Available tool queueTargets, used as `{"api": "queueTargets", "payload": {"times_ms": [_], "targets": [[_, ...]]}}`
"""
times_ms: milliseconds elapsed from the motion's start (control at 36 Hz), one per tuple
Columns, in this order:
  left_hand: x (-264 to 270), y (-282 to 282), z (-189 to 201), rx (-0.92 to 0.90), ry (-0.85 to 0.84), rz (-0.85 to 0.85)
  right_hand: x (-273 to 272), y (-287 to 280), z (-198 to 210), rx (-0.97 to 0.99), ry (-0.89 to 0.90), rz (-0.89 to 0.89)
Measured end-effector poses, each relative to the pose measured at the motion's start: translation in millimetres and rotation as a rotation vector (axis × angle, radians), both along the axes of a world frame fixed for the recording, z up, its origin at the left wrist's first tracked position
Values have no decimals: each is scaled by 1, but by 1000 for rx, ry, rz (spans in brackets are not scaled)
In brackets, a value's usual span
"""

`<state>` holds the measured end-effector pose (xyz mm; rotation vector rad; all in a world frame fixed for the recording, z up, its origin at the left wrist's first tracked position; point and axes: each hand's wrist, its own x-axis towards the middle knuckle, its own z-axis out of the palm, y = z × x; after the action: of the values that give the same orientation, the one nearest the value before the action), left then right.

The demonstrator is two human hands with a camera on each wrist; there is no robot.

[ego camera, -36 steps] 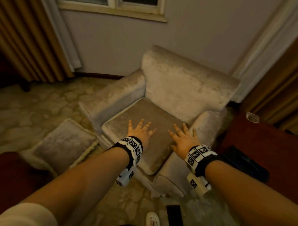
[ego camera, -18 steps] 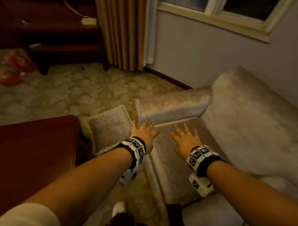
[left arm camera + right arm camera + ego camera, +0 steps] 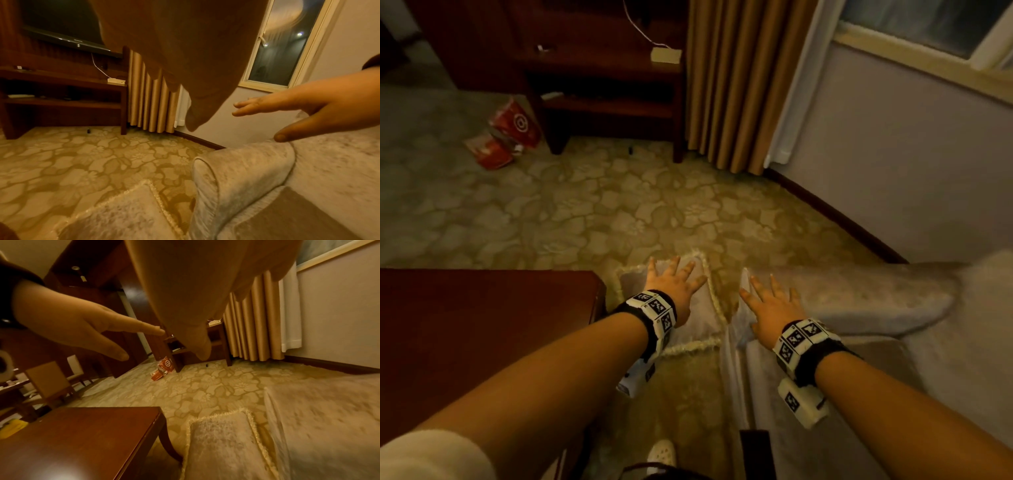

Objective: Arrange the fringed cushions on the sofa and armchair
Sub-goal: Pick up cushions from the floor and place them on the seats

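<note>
L hand pose: left hand (image 3: 674, 291) stretched fwd, palm down, fingers straight + spread, grasping nothing; wrist band w/ b/w markers.
R hand pose: right hand (image 3: 768, 308) also stretched fwd, palm down, fingers splayed, released, nothing in it; same marker band on wrist.
Arms: both forearms bare, come in from lower edge of head view, roughly parallel; pale sleeve at lower left corner.
Cushion loc: fringed cushion (image 3: 698, 322) on the carpet (image 3: 592, 212), centre of head view, in the gap betw. dark wood surface (image 3: 482, 325) on the left and armchair (image 3: 842, 294) on the right.
Cushion vs hands: L hand directly over cushion in head view; contact – can't tell. R hand over armchair's near armrest, just right of cushion. In left wrist view cushion (image 3: 123, 216) is at lower centre, below the fingers.
Cushion look: squarish, plush velvety pale grey-beige face, cream fringe trim round edges; lies flat-ish, one side close to armchair base.
Armchair look: pale crushed-velvet upholstery, rounded rolled armrest w/ piping, darker taupe seat pad in left wrist view.
Carpet: beige w/ floral/pebble pattern.
Bkgd: gold pleated curtain (image 3: 736, 78) upper centre; red packaging (image 3: 517, 123) on the floor upper left.
</note>
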<state>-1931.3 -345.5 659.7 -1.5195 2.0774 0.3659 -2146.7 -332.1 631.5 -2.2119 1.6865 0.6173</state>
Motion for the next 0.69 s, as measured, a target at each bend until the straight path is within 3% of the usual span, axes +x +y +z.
{"api": "queueTargets", "payload": {"times_ms": [444,694], "targets": [[41,-165,-39,97,-3,91,47,-185,-26,77,-75,48],[57,-244,-53,164,47,284,57,-294,-48,182,-88,90]]}}
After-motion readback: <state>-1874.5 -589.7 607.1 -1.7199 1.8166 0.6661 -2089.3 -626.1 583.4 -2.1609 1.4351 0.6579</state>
